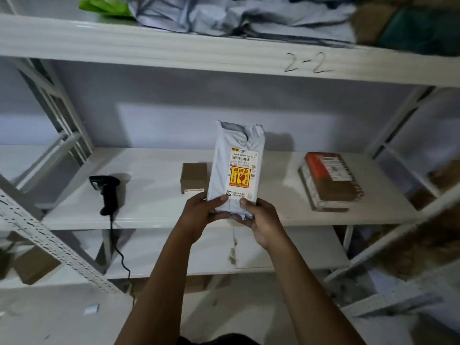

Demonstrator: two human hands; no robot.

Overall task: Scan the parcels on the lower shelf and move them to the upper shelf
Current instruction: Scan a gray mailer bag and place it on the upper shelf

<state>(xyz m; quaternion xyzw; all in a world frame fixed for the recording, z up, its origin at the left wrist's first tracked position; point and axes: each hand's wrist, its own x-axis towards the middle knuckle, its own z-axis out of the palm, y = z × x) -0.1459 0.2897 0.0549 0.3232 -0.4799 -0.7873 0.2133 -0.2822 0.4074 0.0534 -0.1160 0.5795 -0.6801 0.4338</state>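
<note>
A grey plastic mailer parcel (236,155) with a white shipping label and a yellow-and-red sticker stands upright above the front of the lower shelf (154,210). My left hand (202,215) grips its bottom left corner and my right hand (261,220) grips its bottom right corner. A black handheld scanner (107,192) lies on the lower shelf to the left, its cable hanging over the edge. A small brown box (193,176) sits just behind the held parcel. A taped brown box (329,180) lies at the right. The upper shelf (174,51) is marked "2-2".
On the upper shelf lie several grey mailer bags (249,18), a green bag (104,6) at the left and brown parcels (410,23) at the right. Perforated metal uprights (49,235) frame the rack on both sides. Another shelf (273,247) runs below.
</note>
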